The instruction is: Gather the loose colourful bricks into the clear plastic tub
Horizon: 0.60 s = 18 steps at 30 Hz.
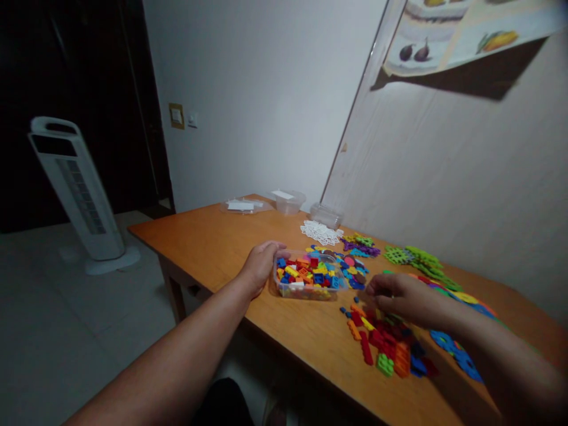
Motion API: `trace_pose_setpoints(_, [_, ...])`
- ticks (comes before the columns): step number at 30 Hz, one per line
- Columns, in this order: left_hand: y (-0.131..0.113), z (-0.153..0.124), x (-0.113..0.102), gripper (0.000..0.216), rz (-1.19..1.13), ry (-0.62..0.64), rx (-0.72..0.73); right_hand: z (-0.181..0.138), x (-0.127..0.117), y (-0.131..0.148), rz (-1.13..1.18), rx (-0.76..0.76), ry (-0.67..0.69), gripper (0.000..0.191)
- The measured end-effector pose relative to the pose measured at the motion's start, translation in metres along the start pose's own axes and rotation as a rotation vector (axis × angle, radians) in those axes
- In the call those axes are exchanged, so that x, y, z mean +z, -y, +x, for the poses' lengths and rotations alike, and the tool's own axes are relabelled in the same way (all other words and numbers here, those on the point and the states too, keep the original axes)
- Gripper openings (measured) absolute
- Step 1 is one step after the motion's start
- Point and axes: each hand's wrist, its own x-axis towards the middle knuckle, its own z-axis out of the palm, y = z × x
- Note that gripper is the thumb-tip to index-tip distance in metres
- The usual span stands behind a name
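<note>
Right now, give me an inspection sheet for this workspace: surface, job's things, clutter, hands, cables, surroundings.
Surface: orange-brown wooden table.
Job's things: clear plastic tub of multicoloured building bricks; loose pile of red, orange and green bricks.
Clutter: flat green and purple lattice pieces; white lace doily; empty clear plastic containers.
Hands: left hand grips the tub's end; right hand over the loose pile, fingers curled, contents unclear.
Cables: nothing seen.
Surroundings: white tower fan; white wall, dark doorway.

Both forearms outstretched, fingers (375, 287) curled
</note>
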Motion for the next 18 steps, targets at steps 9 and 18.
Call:
trace_pose_setpoints(9, [0.004,0.003,-0.002,0.036,-0.021,-0.011,-0.047,-0.001,0.024,-0.009,-0.023,0.059,0.084,0.014])
trace_pose_setpoints(18, [0.005,0.003,-0.001,0.035,-0.031,-0.015,-0.056,0.012,0.008,0.012,-0.010,-0.038,-0.067,0.010])
